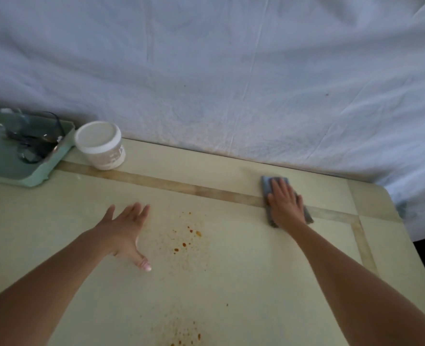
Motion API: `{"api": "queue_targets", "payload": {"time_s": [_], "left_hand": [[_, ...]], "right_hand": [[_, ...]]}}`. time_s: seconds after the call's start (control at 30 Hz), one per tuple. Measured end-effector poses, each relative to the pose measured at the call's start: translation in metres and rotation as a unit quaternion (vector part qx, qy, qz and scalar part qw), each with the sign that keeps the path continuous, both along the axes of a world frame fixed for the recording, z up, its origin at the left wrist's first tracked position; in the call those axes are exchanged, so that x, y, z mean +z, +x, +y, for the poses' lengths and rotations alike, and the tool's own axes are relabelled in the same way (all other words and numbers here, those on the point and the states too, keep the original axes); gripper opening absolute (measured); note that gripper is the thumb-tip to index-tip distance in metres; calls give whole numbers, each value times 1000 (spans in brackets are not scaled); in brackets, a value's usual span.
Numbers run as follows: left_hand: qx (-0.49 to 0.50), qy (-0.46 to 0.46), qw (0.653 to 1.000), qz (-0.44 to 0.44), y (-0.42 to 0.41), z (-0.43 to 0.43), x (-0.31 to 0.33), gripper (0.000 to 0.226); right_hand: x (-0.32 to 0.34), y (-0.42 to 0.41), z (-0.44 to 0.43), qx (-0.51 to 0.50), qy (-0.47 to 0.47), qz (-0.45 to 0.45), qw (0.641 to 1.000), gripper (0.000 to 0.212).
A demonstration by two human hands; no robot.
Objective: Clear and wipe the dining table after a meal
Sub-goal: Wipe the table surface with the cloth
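My right hand (pixel 285 202) presses flat on a folded grey cloth (pixel 266 186) near the far right part of the cream table (pixel 244 270), over the tan inlay stripe. My left hand (pixel 128 227) lies flat on the tabletop with fingers spread and holds nothing. Orange-brown sauce spots (pixel 186 239) dot the table between my hands. More spots (pixel 181 338) sit at the near edge of the view.
A mint-green tray (pixel 35 179) stands at the far left with clear plastic and dark utensils in it. A white lidded tub (pixel 101 144) stands beside it. A white sheet (pixel 231 71) hangs behind the table. The table's right edge drops to dark floor.
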State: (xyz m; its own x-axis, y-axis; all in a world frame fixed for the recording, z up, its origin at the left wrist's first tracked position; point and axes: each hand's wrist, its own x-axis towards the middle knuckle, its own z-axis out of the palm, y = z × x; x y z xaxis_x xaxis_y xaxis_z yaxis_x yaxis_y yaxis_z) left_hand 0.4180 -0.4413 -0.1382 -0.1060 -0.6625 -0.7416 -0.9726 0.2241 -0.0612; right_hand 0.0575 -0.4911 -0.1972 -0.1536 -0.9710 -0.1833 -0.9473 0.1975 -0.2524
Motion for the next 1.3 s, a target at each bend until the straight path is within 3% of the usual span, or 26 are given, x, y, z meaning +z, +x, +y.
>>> {"api": "queue_targets", "payload": {"time_s": [0.1, 0.2, 0.37, 0.47, 0.63, 0.77, 0.87, 0.97, 1.13, 1.2, 1.3], "left_hand": [[5, -2, 1000, 28, 3, 3, -5, 143], [14, 8, 998, 57, 6, 1, -6, 144], [24, 19, 996, 81, 9, -1, -6, 151], [16, 6, 997, 70, 9, 0, -7, 152], [9, -3, 999, 49, 10, 1, -6, 144], [12, -10, 999, 48, 11, 1, -4, 141], [19, -7, 999, 49, 12, 1, -4, 152], [25, -26, 997, 61, 12, 4, -9, 143], [18, -58, 995, 75, 12, 10, -11, 139], [20, -71, 993, 95, 14, 16, -7, 139], [10, -83, 992, 92, 29, 33, 1, 138]], "right_hand": [[4, 7, -21, -104, 4, -2, 995, 52], [5, 46, -38, -116, 18, -5, 993, 55], [3, 157, -62, 61, 26, -6, 998, 56], [2, 222, -54, 215, 31, -15, 976, 55], [5, 208, -26, 383, 38, -13, 923, 52], [10, 126, -10, 307, 32, -13, 951, 51], [5, 48, 21, 168, 20, 6, 986, 52], [1, -11, 65, 22, 6, 24, 999, 52], [7, 4, 84, -149, 20, 7, 989, 53], [7, 38, 73, -137, 28, -3, 990, 54], [5, 125, 56, -2, 37, -15, 999, 54]]}}
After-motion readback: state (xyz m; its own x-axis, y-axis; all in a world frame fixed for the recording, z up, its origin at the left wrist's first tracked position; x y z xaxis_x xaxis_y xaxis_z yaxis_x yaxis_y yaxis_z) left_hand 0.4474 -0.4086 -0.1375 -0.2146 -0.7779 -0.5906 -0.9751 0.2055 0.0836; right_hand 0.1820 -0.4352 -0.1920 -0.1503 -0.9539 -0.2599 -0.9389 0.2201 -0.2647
